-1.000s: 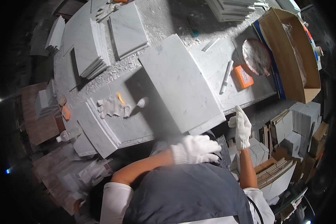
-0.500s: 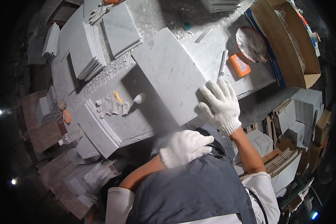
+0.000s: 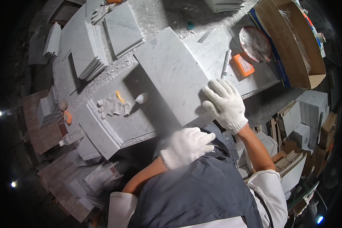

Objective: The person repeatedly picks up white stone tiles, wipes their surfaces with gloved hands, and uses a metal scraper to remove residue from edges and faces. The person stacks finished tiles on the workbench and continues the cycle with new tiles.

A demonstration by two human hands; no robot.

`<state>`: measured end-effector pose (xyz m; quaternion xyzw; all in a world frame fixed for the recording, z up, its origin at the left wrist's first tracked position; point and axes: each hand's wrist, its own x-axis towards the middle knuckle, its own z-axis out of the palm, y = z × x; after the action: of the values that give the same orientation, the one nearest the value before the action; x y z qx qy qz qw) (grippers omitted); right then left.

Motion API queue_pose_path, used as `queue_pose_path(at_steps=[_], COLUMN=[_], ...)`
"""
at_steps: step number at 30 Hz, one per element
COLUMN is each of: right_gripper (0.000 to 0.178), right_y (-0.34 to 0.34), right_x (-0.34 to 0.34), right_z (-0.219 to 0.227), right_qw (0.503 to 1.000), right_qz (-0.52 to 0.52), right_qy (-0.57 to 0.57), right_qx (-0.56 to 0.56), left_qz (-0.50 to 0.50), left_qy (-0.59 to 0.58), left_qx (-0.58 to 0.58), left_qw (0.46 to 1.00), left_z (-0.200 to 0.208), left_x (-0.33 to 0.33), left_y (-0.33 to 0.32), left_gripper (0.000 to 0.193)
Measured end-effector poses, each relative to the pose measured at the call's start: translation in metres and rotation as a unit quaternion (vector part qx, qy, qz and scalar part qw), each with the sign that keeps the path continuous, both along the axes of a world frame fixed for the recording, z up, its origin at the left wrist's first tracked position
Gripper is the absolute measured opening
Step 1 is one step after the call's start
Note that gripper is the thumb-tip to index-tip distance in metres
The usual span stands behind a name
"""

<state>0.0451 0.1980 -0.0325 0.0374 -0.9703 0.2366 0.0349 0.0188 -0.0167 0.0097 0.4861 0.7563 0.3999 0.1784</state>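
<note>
A large grey-white marble tile (image 3: 169, 76) lies at an angle in front of me, its near corner reaching toward my apron. My right hand (image 3: 228, 105), in a white knitted glove, rests with spread fingers on the tile's right edge. My left hand (image 3: 187, 148), gloved the same way, lies against the front of my dark grey apron (image 3: 193, 190), just below the tile's near corner. Its fingers are stretched out and hold nothing that I can see. Left of the tile are a crumpled white glove (image 3: 111, 106) and a small white bulb-shaped bottle (image 3: 141, 98).
Stacked marble tiles (image 3: 88, 57) stand at the far left, amid stone debris. To the right lie a marker (image 3: 226, 64), an orange box (image 3: 243, 65) and a round dish (image 3: 255, 44), beside an open cardboard carton (image 3: 292, 41). A plastic bottle (image 3: 71, 137) lies at the left.
My left hand has shifted slightly up and its fingers are a little more apart. My right hand stays on the tile's edge, its wrist a touch further right. The tile lies almost as before.
</note>
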Motion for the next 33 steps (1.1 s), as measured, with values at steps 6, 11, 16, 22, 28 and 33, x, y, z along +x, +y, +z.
queue_pose_path(at_steps=[6,11,16,22,28,33], right_gripper=[0.035,0.053,0.065,0.065,0.046,0.046], right_y=[0.033,0.038,0.032,0.032,0.014,0.000], right_x=[0.028,0.001,-0.029,-0.024,0.005,0.011], right_z=[-0.053,-0.090,-0.112,-0.110,-0.043,-0.003], right_qw=[0.901,0.877,0.903,0.880,0.854,0.973], right_qz=[-0.325,-0.416,-0.409,-0.428,-0.314,-0.130], right_qy=[0.040,-0.049,-0.087,-0.088,0.043,-0.073], right_qx=[-0.285,-0.236,-0.100,-0.184,-0.413,-0.177], left_qz=[0.002,-0.037,-0.044,-0.028,0.142,0.355], left_qy=[0.005,0.014,0.026,0.019,-0.048,-0.141], left_qx=[0.003,-0.012,-0.021,-0.049,-0.050,-0.076], left_qw=[1.000,0.999,0.998,0.998,0.987,0.921], left_z=[-0.004,-0.002,0.002,0.003,-0.017,-0.037], left_x=[-0.001,-0.003,-0.006,-0.008,-0.005,-0.003], left_y=[0.002,0.011,0.014,0.009,-0.021,-0.048], left_gripper=[0.033,0.032,0.031,0.027,0.016,0.016])
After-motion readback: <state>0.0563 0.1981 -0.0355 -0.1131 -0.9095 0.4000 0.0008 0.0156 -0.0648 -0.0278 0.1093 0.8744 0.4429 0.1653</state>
